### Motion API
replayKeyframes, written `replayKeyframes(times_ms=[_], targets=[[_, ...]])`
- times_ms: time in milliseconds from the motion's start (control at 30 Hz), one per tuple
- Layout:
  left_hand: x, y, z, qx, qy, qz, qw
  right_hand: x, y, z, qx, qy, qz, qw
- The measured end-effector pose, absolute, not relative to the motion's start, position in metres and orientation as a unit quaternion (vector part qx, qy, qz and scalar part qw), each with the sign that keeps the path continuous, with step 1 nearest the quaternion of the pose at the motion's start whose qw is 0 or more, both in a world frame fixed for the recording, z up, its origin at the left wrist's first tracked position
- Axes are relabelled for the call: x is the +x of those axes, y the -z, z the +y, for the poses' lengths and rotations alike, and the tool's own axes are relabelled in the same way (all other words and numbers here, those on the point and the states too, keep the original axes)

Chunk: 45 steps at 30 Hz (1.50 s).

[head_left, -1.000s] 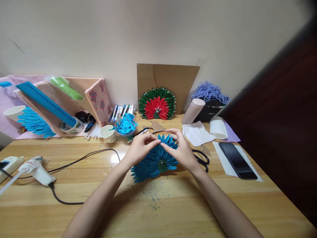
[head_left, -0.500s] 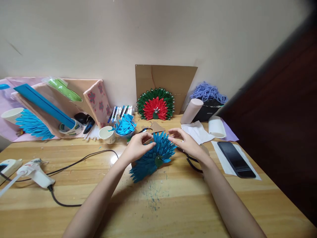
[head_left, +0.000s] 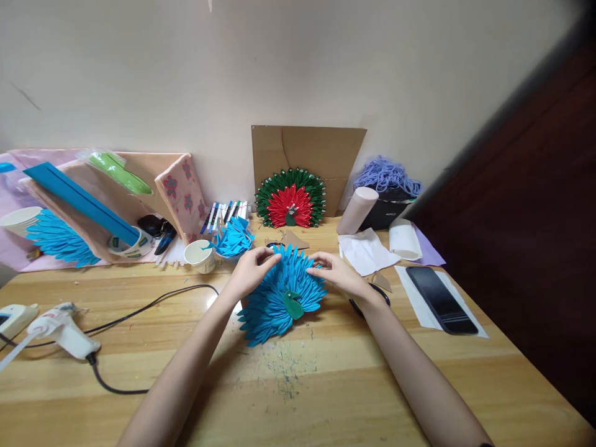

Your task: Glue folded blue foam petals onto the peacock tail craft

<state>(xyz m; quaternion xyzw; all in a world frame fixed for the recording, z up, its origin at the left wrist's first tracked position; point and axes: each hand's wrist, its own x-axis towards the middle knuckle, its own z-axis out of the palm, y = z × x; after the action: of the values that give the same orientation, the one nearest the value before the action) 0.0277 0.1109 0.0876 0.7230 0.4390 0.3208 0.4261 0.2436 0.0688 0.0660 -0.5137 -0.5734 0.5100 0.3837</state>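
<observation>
Two hands (head_left: 291, 268) grip the blue petalled fan (head_left: 274, 295) by its upper edges, fingers curled.

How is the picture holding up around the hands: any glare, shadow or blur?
Head view: white glare on the pale wooden table between the left hand and the blue petalled peacock; soft shadow along the left forearm's inner side; peacock petals distinct; the dark red-brown panel's upper edge blurred, at far right.

blue petals (head_left: 265, 310) surround a green centerpiece (head_left: 293, 305); pink panel (head_left: 185, 192) bears flowers.
</observation>
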Motion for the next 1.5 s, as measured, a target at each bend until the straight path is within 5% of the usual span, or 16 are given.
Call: replayKeyframes(times_ms=[767, 1300, 1500], targets=[[0.023, -0.086, 0.116, 0.709, -0.347, 0.458, 0.409, 0.217, -0.067, 0.062, -0.492, -0.568, -0.509, 0.421], [-0.001, -0.092, 0.127, 0.652, -0.231, 0.449, 0.566, 0.255, -0.072, 0.073, -0.485, -0.576, -0.359, 0.552], [0.003, -0.097, 0.125, 0.622, -0.275, 0.449, 0.58, 0.258, -0.077, 0.072, -0.512, -0.55, -0.396, 0.528]])
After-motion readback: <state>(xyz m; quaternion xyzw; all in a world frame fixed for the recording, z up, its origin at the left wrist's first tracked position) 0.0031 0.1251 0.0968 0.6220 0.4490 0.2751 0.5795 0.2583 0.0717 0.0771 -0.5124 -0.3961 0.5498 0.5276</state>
